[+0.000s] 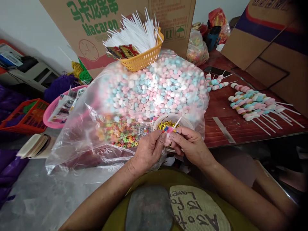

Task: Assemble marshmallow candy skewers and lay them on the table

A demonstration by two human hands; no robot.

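Note:
In front of my body, my left hand (149, 146) and my right hand (193, 144) meet, both closed in a pinch. Between them is a small pink-and-blue plastic wrapper (169, 129), with a white stick (177, 122) poking up out of it. My fingers hide the rest of the piece. Just behind them stands a clear round bowl (189, 122) of gold twist ties (166, 125). A large clear bag of pink, white and blue marshmallows (156, 86) fills the table beyond, and colourful ring candies (125, 134) show through plastic by my left hand.
A yellow basket (144, 61) of white sticks (139, 33) rests on the bag. Finished marshmallow skewers (257, 102) lie to the right. Cardboard boxes (134, 9) stand behind and at the right. A pink basin (56, 109) and an orange crate (24, 118) are at the left.

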